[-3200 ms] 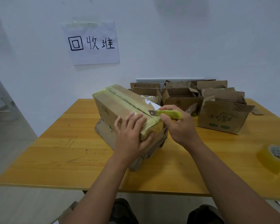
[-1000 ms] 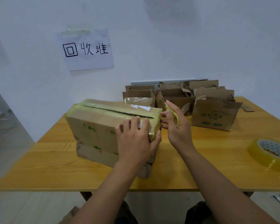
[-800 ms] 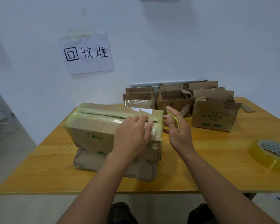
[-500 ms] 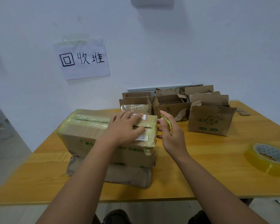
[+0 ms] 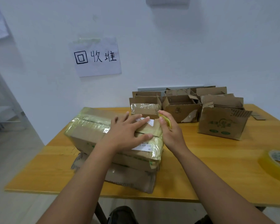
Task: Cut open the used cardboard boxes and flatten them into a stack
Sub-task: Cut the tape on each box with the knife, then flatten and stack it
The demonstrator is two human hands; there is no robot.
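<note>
A yellow wooden table [image 5: 208, 172] is standing against a plain white wall, and a paper sign [image 5: 96, 57] with handwritten characters is hanging taped to that wall above the table's left half. Along the back edge a cluster of open cardboard boxes [image 5: 194, 107] is sitting, flaps up, the nearest printed one [image 5: 222, 125] closest to the right. A roll of clear tape [image 5: 277, 165] is lying flat near the right edge. Out front, a taped box [image 5: 90, 133] is resting on top of a second box [image 5: 128, 177], and both are sitting left of centre. The left hand [image 5: 128, 131] is pressing down on its top, fingers spread and relaxed, covering part of the slit seam. The right hand [image 5: 170, 131] is hovering just beside the box's right end, fingers curled round a yellow-green cutter [image 5: 166, 121]; its blade is hidden from me.
</note>
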